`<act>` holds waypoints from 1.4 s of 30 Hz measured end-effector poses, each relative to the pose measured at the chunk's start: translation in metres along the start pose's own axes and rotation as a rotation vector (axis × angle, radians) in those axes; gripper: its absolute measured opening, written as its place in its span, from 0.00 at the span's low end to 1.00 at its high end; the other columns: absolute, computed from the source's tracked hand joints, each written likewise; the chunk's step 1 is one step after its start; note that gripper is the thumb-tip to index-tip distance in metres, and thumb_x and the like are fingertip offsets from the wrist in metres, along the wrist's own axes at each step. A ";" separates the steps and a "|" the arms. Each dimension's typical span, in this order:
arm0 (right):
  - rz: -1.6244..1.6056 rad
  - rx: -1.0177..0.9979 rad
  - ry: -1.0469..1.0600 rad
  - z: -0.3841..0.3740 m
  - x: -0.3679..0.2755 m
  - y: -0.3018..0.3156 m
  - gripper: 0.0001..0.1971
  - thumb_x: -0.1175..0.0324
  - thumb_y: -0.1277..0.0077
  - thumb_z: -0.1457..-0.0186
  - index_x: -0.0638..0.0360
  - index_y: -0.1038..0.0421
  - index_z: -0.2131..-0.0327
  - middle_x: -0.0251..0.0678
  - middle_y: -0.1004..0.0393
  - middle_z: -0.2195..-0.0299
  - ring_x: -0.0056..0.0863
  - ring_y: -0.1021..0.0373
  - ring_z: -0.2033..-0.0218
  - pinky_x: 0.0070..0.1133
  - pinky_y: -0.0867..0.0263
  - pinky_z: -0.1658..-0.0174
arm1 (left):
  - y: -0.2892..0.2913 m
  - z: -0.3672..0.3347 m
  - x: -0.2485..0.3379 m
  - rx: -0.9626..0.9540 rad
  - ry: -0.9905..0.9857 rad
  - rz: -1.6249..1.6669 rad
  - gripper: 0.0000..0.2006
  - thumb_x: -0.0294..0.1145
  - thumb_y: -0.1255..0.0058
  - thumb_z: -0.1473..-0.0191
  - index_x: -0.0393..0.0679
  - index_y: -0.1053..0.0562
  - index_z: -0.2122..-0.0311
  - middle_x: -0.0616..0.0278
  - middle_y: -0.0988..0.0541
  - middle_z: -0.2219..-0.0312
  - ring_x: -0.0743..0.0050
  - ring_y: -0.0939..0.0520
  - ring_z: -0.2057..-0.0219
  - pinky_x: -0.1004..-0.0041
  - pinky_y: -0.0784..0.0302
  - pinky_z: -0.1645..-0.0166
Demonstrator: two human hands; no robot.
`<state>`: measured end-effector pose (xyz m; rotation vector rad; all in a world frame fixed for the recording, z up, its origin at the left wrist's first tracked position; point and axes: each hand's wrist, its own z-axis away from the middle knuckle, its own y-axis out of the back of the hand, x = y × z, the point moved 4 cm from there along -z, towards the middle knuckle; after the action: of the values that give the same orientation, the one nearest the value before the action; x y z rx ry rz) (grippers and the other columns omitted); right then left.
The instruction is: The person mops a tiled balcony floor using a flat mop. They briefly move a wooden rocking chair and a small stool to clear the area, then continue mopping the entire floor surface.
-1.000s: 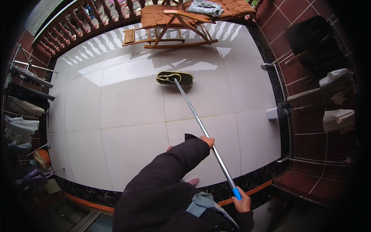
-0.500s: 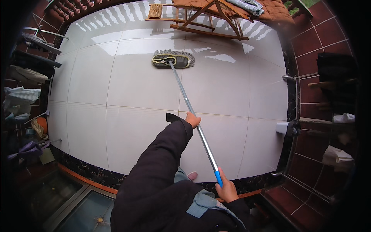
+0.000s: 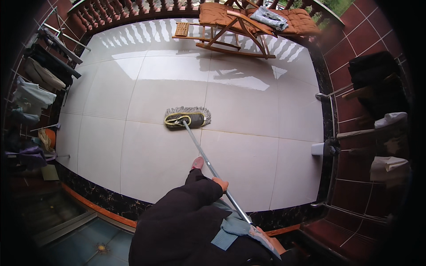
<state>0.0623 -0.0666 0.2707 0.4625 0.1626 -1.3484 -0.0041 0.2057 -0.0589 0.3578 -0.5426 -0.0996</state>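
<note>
A flat dust mop has its grey fringed head (image 3: 187, 119) lying on the white tiled floor, and its metal pole (image 3: 199, 148) slants back toward me. My left hand (image 3: 220, 184) is wrapped round the middle of the pole. Close to my body, my right hand (image 3: 271, 241) grips the pole's near end, with its fingers mostly hidden behind a light-blue cloth (image 3: 235, 226) at my front. The blue grip is out of sight there. Ahead of my left hand, a pink shoe (image 3: 198, 162) rests on the tiles beside the pole.
A wooden reclining chair (image 3: 239, 51) with orange cushions stands at the far side, before a balustrade (image 3: 146, 9). Clothes hang on racks at the left (image 3: 49, 73) and right (image 3: 375, 73). A small white bin (image 3: 317, 149) sits by the right wall.
The mop head has come back toward me and slightly left. Both hands have drawn nearer my body, still on the pole. The pink shoe now shows farther forward.
</note>
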 end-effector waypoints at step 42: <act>-0.044 -0.063 2.239 0.097 -0.540 0.025 0.24 0.53 0.47 0.42 0.53 0.36 0.47 0.42 0.31 0.59 0.27 0.27 0.77 0.15 0.34 0.80 | 0.271 0.293 -0.227 1.885 0.222 0.787 0.12 0.28 0.44 0.50 0.41 0.27 0.59 0.56 0.22 0.65 0.61 0.20 0.65 0.66 0.25 0.62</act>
<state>-0.0503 0.3830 0.5661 1.7040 1.9816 -0.2434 -0.3505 0.4113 0.1613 1.9075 -0.3718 1.2956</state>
